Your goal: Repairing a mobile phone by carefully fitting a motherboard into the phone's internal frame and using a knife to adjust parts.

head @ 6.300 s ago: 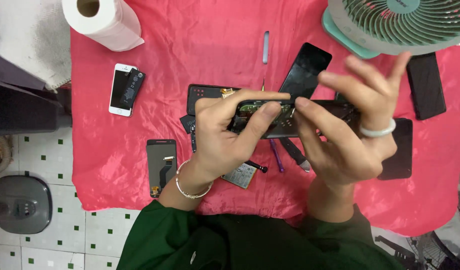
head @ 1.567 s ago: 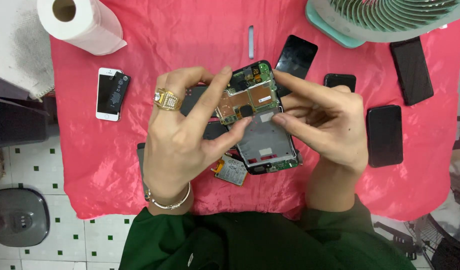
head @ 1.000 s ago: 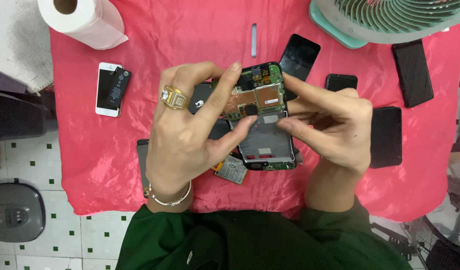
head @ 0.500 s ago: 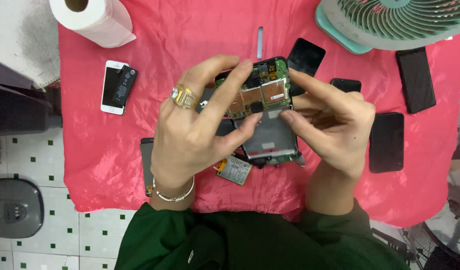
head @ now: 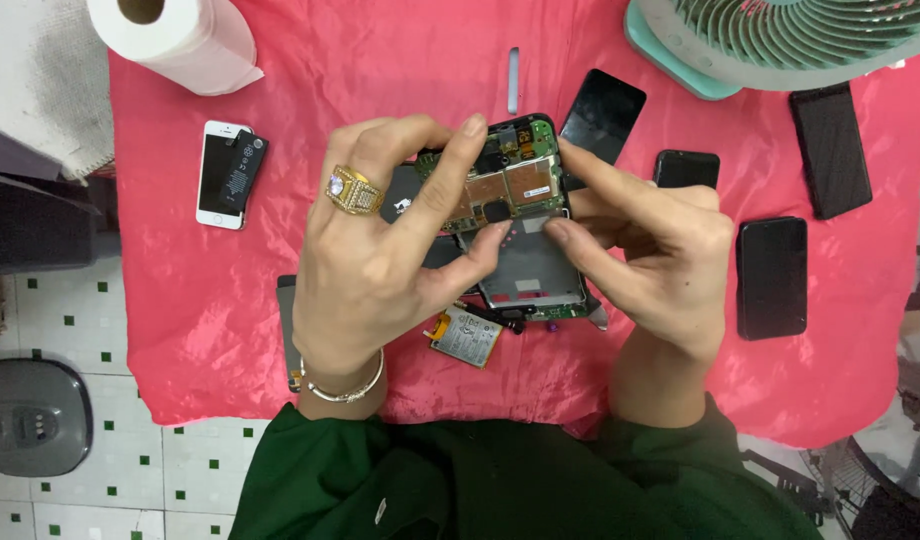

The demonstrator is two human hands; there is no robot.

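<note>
While both hands work close over the bench, the opened smartphone point(head: 520, 235) is held up between them, back cover off, so its circuit board faces the camera. The left hand point(head: 380, 260), wearing a gold ring and a thin bracelet, pinches the phone's left edge: forefinger over the top by the board, thumb pressing on the bare metal frame lower down. That grip is narrow and closed on the phone, seemingly to steady it. The right hand point(head: 650, 255) closes on the right edge, forefinger and thumb tips meeting at the board's lower right corner, as if to pick at a small part there; whether anything sits between those tips cannot be told.

Just below the phone, a small flat battery point(head: 467, 337) with an orange tab lies on the red cloth point(head: 280, 220) that covers the bench, near at hand, and a dark flat part shows beside the left wrist, mostly hidden.

Further out, other phones are spread apart so each stays separate: a white phone point(head: 220, 175) with a black battery laid on it at left, three dark handsets point(head: 772, 277) at right, and another dark screen point(head: 602, 115) behind the work. A slim grey tool point(head: 513, 80) lies beyond that.

At the far edge stand a paper roll point(head: 175, 40) at left and a green fan point(head: 790, 40) at right.
</note>
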